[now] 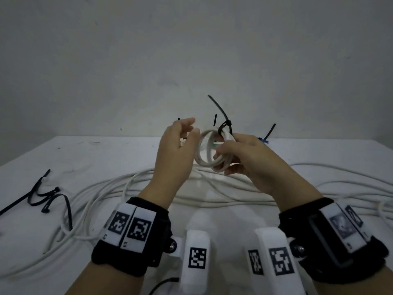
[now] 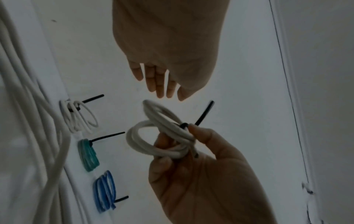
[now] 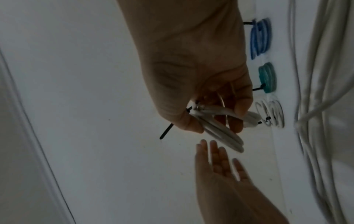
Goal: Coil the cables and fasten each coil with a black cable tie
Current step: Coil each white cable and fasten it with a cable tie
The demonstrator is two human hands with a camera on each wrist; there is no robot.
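Note:
My right hand (image 1: 231, 150) holds a small white cable coil (image 1: 204, 154) up above the table, thumb and fingers pinching it where a black cable tie (image 1: 221, 116) loops round it. The tie's long tail sticks up and to the left. In the left wrist view the coil (image 2: 145, 141) hangs from the right hand (image 2: 182, 144) with the tie tail (image 2: 204, 112) pointing away. My left hand (image 1: 189, 128) hovers just left of the coil with straight, relaxed fingers (image 2: 161, 84) and holds nothing. The right wrist view shows the same coil (image 3: 220, 133) and the left hand (image 3: 216, 153) apart from it.
Three tied coils lie in a row at the back of the table: white (image 2: 80, 116), teal (image 2: 89, 156), blue (image 2: 105, 192). Long loose white cables (image 1: 127, 188) sprawl across the white table (image 1: 106, 150). Spare black ties (image 1: 46, 194) lie at the left.

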